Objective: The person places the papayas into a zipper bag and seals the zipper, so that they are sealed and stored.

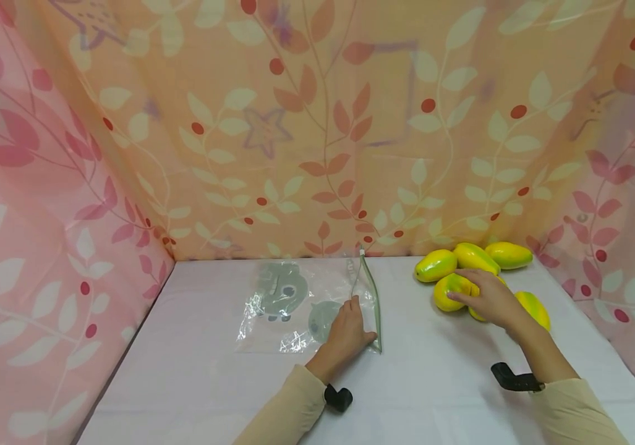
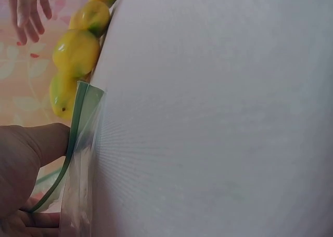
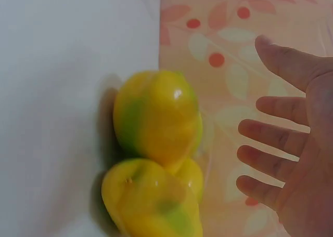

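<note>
Your left hand (image 1: 345, 330) lies at the mouth of the clear bag (image 1: 300, 309), thumb against the green zip (image 1: 376, 303), fingers extended rather than clenched. The bag lies flat, left of centre, its top reaching the table's back edge. All the mangoes (image 1: 436, 266) you see sit outside it, bunched back right, near the curtain (image 1: 317, 148). Your right hand (image 1: 486, 298) is over them, fingers straight, gripping nothing; white table (image 1: 423, 383) stretches between bag and fruit.

Head view forward-down, wrist views close, turned sideways, all sharing yellow fruit (image 1: 475, 258)
</note>
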`<state>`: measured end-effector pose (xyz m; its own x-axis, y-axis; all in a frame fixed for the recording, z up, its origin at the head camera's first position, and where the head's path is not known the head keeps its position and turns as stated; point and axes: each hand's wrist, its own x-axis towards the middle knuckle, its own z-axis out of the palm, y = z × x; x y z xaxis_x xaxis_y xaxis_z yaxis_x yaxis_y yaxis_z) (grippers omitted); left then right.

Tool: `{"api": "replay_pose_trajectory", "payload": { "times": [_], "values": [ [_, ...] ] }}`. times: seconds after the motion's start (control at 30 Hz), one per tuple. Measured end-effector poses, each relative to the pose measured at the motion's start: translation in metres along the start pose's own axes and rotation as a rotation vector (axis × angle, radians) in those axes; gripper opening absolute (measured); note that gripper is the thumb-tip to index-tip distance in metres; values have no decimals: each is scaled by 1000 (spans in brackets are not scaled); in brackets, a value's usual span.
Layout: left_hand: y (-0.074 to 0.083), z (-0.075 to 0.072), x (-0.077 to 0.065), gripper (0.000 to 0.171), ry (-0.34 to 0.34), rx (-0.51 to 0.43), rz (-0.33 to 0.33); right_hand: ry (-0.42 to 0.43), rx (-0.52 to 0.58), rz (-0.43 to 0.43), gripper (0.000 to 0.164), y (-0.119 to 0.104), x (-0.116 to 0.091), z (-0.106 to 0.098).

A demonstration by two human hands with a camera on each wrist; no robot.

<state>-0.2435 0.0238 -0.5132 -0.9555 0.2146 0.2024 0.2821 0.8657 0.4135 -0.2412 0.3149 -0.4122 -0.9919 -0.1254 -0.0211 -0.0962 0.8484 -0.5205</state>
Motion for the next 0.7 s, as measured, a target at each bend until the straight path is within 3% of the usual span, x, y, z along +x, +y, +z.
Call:
{"api": "replay_pose_trajectory", "payload": {
  "times": [0.13, 0.27, 0.7],
  "values": [
    [0, 1, 0, 90, -7, -10, -9, 21, 24, 31, 84, 13, -8, -12],
    [0, 1, 1, 91, -19, -16, -18, 64, -38, 38, 83, 27, -14, -20],
    [1, 0, 0, 92, -21, -16, -19, 73, -128, 185, 89, 65, -35, -32]
  ]
}}
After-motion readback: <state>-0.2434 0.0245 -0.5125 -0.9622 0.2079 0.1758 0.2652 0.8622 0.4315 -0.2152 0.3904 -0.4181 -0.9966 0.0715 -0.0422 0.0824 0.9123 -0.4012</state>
